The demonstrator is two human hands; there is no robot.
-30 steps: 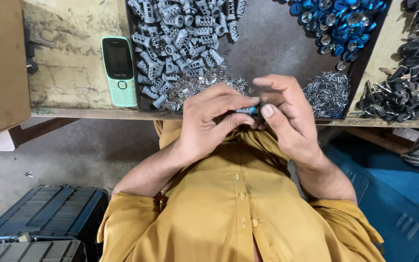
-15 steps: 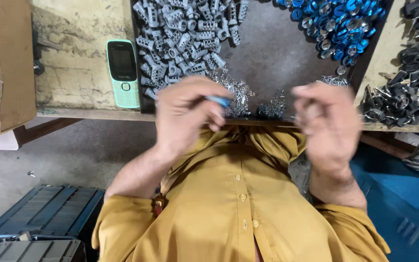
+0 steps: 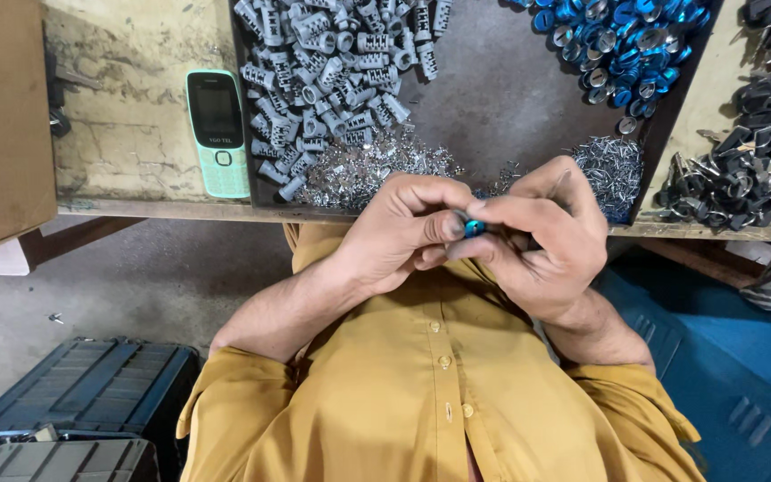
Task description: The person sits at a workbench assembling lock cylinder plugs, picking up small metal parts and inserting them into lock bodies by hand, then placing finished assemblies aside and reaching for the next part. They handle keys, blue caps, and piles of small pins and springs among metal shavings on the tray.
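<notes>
Both my hands meet over my chest, just below the bench edge. My left hand [image 3: 401, 230] and my right hand [image 3: 542, 236] pinch a small blue ring-shaped part [image 3: 473, 227] between their fingertips. Above them on the dark tray [image 3: 501, 98] lie a heap of grey ribbed metal cylinders [image 3: 332, 62], a pile of small shiny metal clips [image 3: 363, 171] and a second clip pile [image 3: 613, 165]. A heap of blue rings [image 3: 626, 40] fills the tray's far right corner.
A mint-green keypad phone [image 3: 218, 134] lies on the worn bench to the left. A cardboard box [image 3: 2, 116] stands at far left. Black metal parts [image 3: 747, 152] are piled at right. Dark plastic crates [image 3: 82, 402] sit on the floor lower left; a blue crate [image 3: 725, 357] lower right.
My hands were apart half a second ago, the right one blurred in motion; now they have come back together on the blue part.
</notes>
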